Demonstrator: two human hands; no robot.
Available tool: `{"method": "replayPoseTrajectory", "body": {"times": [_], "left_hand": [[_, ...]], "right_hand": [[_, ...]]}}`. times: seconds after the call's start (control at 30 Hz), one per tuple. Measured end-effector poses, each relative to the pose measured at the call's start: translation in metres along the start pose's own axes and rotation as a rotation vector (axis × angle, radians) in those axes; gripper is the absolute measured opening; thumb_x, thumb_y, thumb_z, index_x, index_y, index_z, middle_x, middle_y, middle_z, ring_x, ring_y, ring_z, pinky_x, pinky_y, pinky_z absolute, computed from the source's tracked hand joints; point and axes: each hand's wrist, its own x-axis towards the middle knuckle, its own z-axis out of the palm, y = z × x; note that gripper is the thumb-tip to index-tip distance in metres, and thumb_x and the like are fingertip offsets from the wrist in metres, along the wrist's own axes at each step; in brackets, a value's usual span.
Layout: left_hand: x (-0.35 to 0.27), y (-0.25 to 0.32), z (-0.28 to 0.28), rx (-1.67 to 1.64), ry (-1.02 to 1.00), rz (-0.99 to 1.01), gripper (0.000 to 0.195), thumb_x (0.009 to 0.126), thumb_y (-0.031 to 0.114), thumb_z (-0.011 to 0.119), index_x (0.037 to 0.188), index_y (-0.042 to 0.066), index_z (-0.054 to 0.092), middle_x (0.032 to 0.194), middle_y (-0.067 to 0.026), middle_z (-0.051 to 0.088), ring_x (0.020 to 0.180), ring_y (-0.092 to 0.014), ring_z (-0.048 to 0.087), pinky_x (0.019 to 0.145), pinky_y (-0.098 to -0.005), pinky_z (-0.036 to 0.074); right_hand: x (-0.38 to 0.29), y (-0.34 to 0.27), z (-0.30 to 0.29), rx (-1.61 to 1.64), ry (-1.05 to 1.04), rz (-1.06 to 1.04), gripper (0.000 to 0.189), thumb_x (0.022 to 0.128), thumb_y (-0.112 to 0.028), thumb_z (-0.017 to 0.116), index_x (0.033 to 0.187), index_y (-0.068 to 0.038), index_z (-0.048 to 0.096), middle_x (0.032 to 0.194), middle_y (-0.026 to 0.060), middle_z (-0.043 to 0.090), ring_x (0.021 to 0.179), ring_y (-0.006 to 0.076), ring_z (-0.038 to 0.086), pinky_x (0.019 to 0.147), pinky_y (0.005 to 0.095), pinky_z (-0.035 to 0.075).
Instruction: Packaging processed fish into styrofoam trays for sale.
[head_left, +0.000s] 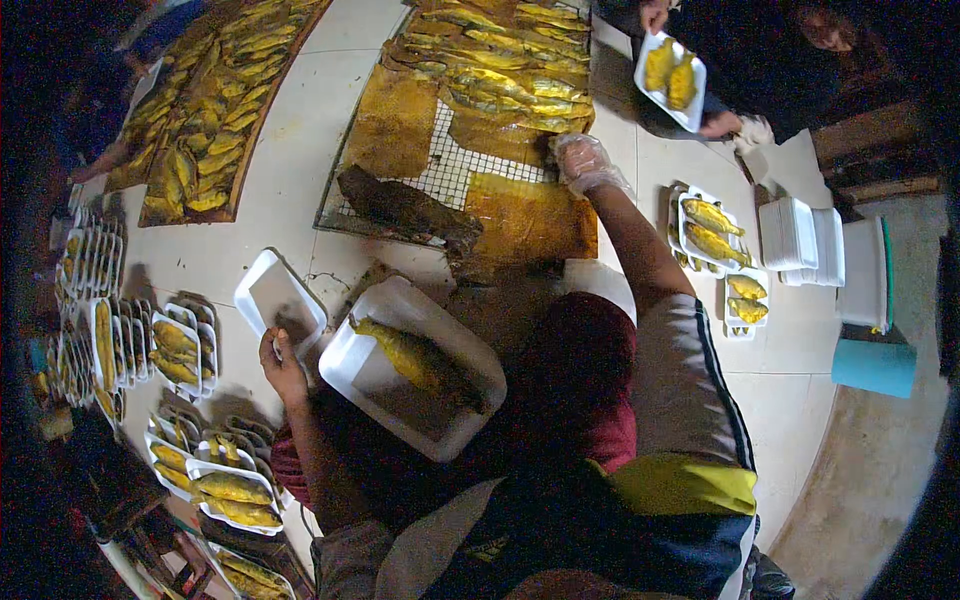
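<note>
My left hand pinches the near edge of a small white foam tray that carries no fish. Beside it, nearer my body, a larger white foam tray holds one yellow-brown fish. My right hand, in a clear plastic glove, rests at the right edge of a wire-mesh rack; its fingers are partly hidden, so what they hold cannot be told. Rows of yellow dried fish lie on brown sheets at the far part of the rack. A dark, crumpled piece lies on its near left part.
Another fish-covered rack lies at the far left. Filled foam trays stand along the left side, more at the right beside stacked foam trays. At the upper right, a person's hands hold a foam tray with two fish.
</note>
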Motion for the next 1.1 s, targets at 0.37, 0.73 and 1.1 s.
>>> {"method": "replayPoseTrajectory", "body": {"times": [0.37, 0.73, 1.1], "left_hand": [[0.004, -0.004, 0.002, -0.125, -0.059, -0.019, 0.028, 0.075, 0.023, 0.049, 0.090, -0.001, 0.049, 0.088, -0.0079, 0.049, 0.081, -0.014, 0.044, 0.072, -0.0245, 0.035], [0.002, 0.010, 0.021, -0.203, -0.118, -0.086, 0.028, 0.076, 0.024, 0.048, 0.086, -0.002, 0.050, 0.082, -0.0060, 0.050, 0.077, -0.013, 0.044, 0.071, -0.0241, 0.035], [0.009, -0.013, 0.015, -0.463, -0.151, -0.056, 0.025, 0.076, 0.023, 0.048, 0.083, -0.002, 0.050, 0.077, -0.0042, 0.051, 0.072, -0.012, 0.044, 0.068, -0.0234, 0.035]], "right_hand": [[-0.017, -0.018, -0.019, 0.262, 0.284, 0.518, 0.026, 0.065, -0.030, 0.056, 0.070, -0.007, 0.046, 0.063, 0.0066, 0.049, 0.058, 0.0186, 0.051, 0.049, 0.0295, 0.042], [-0.027, 0.010, -0.005, -0.060, 0.049, 0.336, 0.025, 0.070, -0.026, 0.048, 0.082, -0.004, 0.048, 0.074, 0.0079, 0.052, 0.068, 0.0200, 0.051, 0.062, 0.0304, 0.043], [-0.119, -0.104, -0.039, -0.214, 0.085, -0.313, 0.054, 0.070, -0.021, 0.043, 0.117, -0.010, 0.020, 0.106, 0.0192, 0.040, 0.094, 0.0329, 0.043, 0.082, 0.0372, 0.033]]}}
